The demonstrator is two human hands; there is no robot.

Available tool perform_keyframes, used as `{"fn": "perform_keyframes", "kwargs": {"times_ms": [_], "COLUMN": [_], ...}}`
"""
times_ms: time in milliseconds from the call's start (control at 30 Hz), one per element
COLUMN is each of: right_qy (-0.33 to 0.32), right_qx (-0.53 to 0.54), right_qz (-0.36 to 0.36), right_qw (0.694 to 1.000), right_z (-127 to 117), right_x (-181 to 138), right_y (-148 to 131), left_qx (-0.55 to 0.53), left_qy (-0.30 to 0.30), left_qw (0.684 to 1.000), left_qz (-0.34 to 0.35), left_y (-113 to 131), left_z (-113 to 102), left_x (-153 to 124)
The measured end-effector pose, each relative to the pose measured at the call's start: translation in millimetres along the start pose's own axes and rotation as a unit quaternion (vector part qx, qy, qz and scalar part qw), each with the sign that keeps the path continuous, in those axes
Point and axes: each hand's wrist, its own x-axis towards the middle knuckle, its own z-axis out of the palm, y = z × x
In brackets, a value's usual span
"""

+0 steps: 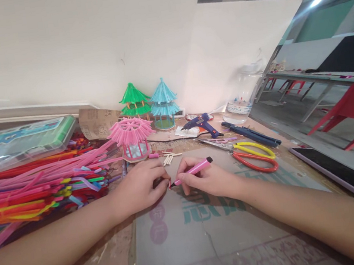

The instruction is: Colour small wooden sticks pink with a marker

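A pink marker pen point(197, 167) is gripped in my right hand point(207, 180), its dark tip pointing left and down. My left hand point(141, 185) pinches a tiny stick point(170, 184) with pink on it, mostly hidden by the fingertips. The marker's tip meets the stick or lies very close to it. Just beyond the hands lie several short pale wooden sticks point(168, 158) and a pink pen cap point(154, 156). Behind them stands a small pink pavilion model point(131, 132) with an open-topped fuzzy roof.
Green point(131, 96) and blue pavilion models point(163, 94) stand at the back. Pipe cleaners point(41, 189) and a plastic case point(28, 141) fill the left. Rightward lie a glue gun point(205, 124), scissors point(255, 157), pliers point(252, 133), a clear jar point(240, 102) and a phone point(342, 173).
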Motion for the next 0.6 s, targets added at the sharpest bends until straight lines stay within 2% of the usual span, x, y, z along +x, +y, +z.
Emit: {"fn": "perform_keyframes", "kwargs": {"times_ms": [233, 400, 600], "right_qy": [0.037, 0.048, 0.019], "right_qx": [-0.002, 0.000, 0.005], "right_qz": [0.002, -0.002, 0.002], "right_qw": [0.999, 0.999, 1.000], "right_z": [0.9, -0.6, -0.2], "right_x": [1.3, 2.3, 1.7], "right_y": [2.4, 2.5, 2.2], "left_qx": [-0.004, -0.005, 0.002], "left_qy": [-0.003, -0.033, -0.050], "left_qw": [1.000, 0.999, 0.998], "left_qz": [0.002, -0.017, -0.032], "left_y": [-0.6, 3.2, 7.6], "left_z": [1.2, -0.9, -2.6], "left_x": [-0.5, -1.4, -1.0]}}
